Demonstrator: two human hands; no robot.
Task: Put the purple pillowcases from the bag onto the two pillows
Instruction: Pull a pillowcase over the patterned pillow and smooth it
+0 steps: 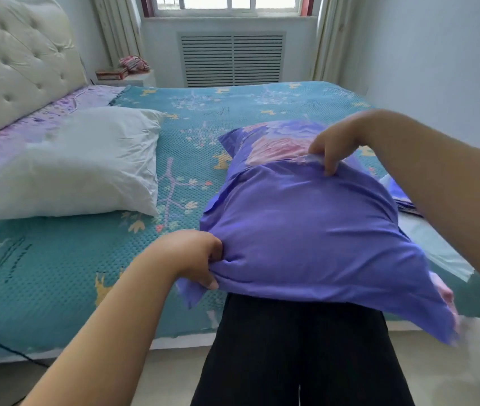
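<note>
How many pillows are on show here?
2: a bare white pillow lying on the bed at left, and a purple-cased pillow held in both hands before the person.

A home bedroom: tufted headboard (13, 63), made bed (57, 259), curtained window (227, 4).

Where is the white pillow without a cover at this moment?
In the head view, the bare white pillow lies on the left side of the bed, near the headboard, apart from the purple pillowcase held by both hands.
</note>
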